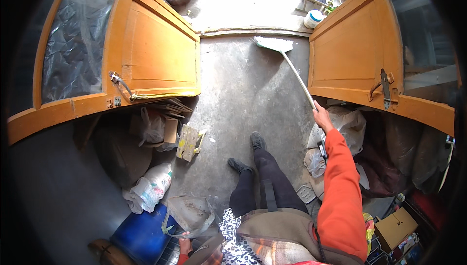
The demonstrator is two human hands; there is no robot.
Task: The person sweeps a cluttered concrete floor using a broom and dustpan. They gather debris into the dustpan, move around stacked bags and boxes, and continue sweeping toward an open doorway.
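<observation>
My right hand point(321, 114) grips the pale handle of a broom point(297, 71), with my arm stretched forward. The white bristle head lies at the far end of the concrete floor point(237, 82), just before the wooden door sill point(251, 32). Low at my left side, my left hand point(185, 244) is closed on the rim or handle of a worn, translucent plastic scoop-like container point(191, 212). Brown dirt or stains show inside it. My feet in dark shoes stand between the two hands.
Two orange wooden doors point(160, 46) point(344, 46) swing inward on either side. A small wooden stool point(188, 143), a white sack point(155, 184) and a blue container point(140, 234) stand left. Plastic bags point(344, 126) and a cardboard box point(396, 226) lie right. A white tub point(313, 19) stands beyond the sill.
</observation>
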